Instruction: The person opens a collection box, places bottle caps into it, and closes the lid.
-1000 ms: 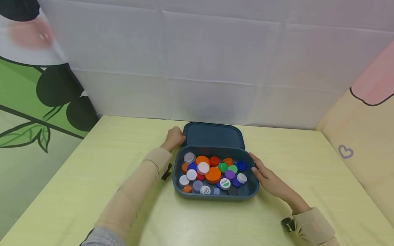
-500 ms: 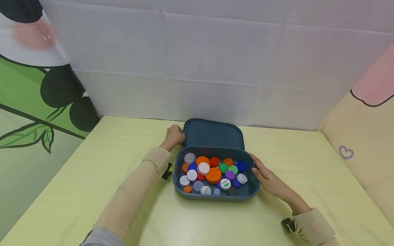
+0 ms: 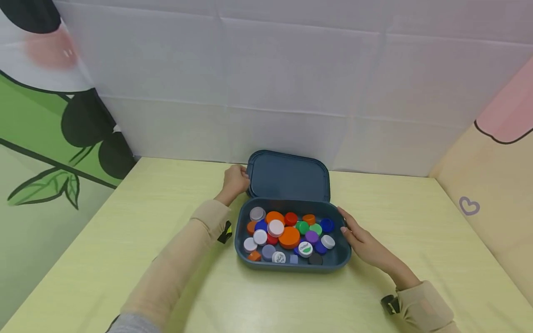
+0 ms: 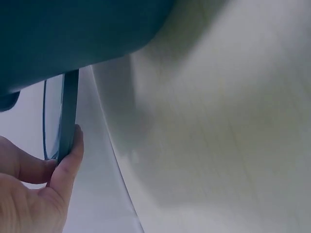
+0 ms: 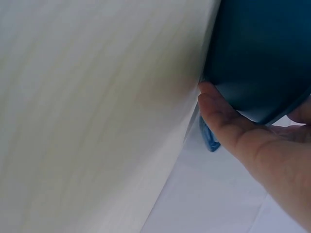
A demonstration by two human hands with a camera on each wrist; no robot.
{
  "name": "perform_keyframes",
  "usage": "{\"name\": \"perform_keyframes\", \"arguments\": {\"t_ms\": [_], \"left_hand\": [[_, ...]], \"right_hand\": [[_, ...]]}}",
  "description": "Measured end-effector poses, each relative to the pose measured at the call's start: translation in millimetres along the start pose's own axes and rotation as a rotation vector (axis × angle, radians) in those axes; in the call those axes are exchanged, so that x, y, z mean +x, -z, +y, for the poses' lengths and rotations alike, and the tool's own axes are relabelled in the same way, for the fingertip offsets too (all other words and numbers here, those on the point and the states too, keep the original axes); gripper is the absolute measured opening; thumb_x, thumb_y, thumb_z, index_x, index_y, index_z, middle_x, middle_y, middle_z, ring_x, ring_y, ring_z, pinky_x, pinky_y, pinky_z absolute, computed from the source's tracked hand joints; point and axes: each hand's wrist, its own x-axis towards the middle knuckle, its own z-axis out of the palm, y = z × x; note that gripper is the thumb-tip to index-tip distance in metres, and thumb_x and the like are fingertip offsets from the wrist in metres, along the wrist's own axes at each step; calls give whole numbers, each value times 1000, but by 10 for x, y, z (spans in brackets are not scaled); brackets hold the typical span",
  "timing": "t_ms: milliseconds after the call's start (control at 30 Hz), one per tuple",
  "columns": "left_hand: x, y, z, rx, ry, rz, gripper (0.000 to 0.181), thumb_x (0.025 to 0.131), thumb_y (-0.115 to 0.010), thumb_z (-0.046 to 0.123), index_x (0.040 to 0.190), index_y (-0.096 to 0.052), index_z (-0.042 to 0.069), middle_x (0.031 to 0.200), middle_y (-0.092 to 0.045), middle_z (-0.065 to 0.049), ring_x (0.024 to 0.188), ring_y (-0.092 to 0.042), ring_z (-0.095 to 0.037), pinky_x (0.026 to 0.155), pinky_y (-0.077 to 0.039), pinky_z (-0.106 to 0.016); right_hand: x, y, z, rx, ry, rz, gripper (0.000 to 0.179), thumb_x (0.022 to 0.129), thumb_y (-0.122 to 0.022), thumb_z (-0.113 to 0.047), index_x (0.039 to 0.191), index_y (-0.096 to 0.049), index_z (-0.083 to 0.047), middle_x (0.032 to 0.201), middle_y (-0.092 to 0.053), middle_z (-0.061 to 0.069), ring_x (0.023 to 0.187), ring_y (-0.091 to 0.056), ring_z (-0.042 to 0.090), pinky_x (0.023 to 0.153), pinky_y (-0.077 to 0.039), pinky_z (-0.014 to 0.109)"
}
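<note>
A dark blue rectangular storage box (image 3: 291,268) with rounded corners sits on the table, full of loose plastic bottle caps (image 3: 289,237) in orange, white, red, green, blue and purple. Its matching lid (image 3: 289,176) stands tilted up behind the far rim. My left hand (image 3: 235,181) pinches the lid's left edge between thumb and fingers; in the left wrist view the lid (image 4: 69,111) shows edge-on in that grip. My right hand (image 3: 366,245) holds the box's right end, the thumb at the rim and the fingers along the outer wall (image 5: 252,63).
The pale yellow table (image 3: 266,305) runs back to a white sheet-like wall (image 3: 283,83). Printed side panels stand at left, with a green leaf drawing (image 3: 46,187), and at right, with a heart drawing (image 3: 469,206).
My left hand has moved slightly up and away, and the lid has swung higher from its low tilt. The right hand and the box have stayed in place.
</note>
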Motion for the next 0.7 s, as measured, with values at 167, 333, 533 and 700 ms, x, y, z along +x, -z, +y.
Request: {"name": "perform_keyframes", "arguments": {"t_ms": [167,333,533,700], "left_hand": [[-184,132,-135,-51,-74,23,29,76,-44,-2,99,-60,0,89,-61,-8,82,-54,-19,70,-46,-28],[-238,214,-144,-126,-107,42,30,82,-43,-1,109,-58,-2,103,-63,-14,95,-57,-25,79,-50,-34],[-309,293,-90,-159,-160,74,30,90,-45,4,118,-53,-2,112,-61,-15,105,-56,-29,84,-50,-39],[-387,331,-44,-179,-219,112,28,90,-46,4,116,-54,-1,111,-61,-16,103,-57,-29,80,-50,-39]], "right_hand": [[-255,-319,-246,5,-43,53,53,100,-29,-20,146,-10,-4,150,-14,24,136,-16,45,105,-18,59],[-296,-380,-294,2,-49,69,52,100,-30,-18,146,-10,-3,150,-14,24,135,-16,46,106,-18,61],[-294,-346,-294,-6,-48,83,52,100,-33,-19,145,-14,-3,147,-19,27,132,-23,48,103,-26,60],[-275,-274,-318,-20,-61,123,48,99,-37,-18,142,-24,-1,139,-34,30,122,-41,46,95,-41,56]]}}
